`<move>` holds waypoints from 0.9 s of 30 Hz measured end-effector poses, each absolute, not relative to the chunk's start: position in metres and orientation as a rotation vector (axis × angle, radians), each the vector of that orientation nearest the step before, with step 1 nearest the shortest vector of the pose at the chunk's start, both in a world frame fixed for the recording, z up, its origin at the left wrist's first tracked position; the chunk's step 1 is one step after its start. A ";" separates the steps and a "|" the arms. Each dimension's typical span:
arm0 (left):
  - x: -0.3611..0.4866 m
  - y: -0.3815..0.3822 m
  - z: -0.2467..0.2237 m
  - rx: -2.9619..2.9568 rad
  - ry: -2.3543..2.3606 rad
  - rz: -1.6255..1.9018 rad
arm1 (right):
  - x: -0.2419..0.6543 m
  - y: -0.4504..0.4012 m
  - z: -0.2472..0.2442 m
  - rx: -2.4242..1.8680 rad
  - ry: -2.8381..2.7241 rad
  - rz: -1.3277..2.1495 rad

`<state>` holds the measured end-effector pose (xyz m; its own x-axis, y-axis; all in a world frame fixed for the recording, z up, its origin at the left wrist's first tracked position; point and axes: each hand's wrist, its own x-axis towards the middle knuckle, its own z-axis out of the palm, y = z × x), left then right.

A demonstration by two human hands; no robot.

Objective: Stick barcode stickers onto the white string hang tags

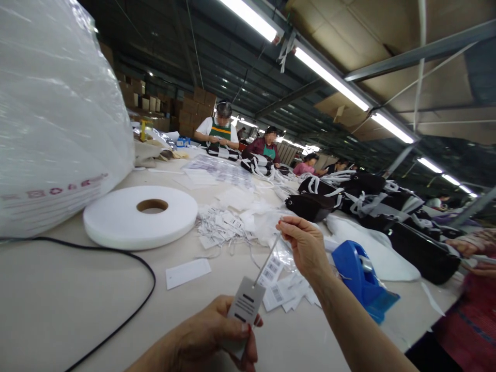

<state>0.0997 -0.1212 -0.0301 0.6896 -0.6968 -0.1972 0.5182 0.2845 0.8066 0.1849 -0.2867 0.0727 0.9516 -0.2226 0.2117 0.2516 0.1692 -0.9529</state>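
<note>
Between its thumb and fingers my left hand grips a grey hang tag with dark printed lines. A thin string runs from the hole at the tag's top up to my right hand, whose thumb and fingertip pinch its far end. The string is drawn straight between the two hands. Beneath it on the table lie white barcode labels, fanned in a loose stack. Farther back is a heap of strung tags. A blank white card rests left of my hands.
A wide white tape roll and a big plastic bag stand left; a black cord curves across the table. Right are a blue tape dispenser and piled black bags. Several co-workers sit farther back; one is at the right edge.
</note>
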 end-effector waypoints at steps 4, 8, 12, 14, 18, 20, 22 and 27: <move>0.104 -0.117 -0.030 1.121 -0.214 -0.778 | 0.183 -0.302 0.070 -1.350 0.022 -0.368; 0.121 -0.107 -0.028 1.406 -0.221 -0.597 | 0.173 -0.320 0.063 -1.345 0.069 -0.365; 0.130 -0.094 -0.033 1.737 -0.252 -0.296 | 0.159 -0.340 0.046 -1.389 0.125 -0.278; 0.122 -0.089 -0.039 1.959 -0.358 -0.139 | 0.155 -0.347 0.036 -1.431 0.149 -0.229; 0.089 -0.091 -0.050 2.709 -0.847 0.341 | 0.163 -0.348 0.020 -1.538 0.146 -0.164; 0.075 -0.098 -0.051 2.919 -1.040 0.538 | 0.172 -0.340 0.014 -1.593 0.110 -0.144; 0.065 -0.107 -0.050 3.063 -1.128 0.676 | 0.184 -0.328 0.009 -1.650 0.054 -0.130; 0.062 -0.123 -0.047 3.211 -1.122 0.802 | 0.213 -0.298 -0.004 -1.832 -0.102 -0.117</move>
<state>0.0621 -0.1233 -0.0469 0.6982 -0.6511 0.2976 -0.4922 -0.7385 -0.4608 0.2129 -0.2977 -0.0038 0.9910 0.0091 0.1336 0.1313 -0.2607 -0.9564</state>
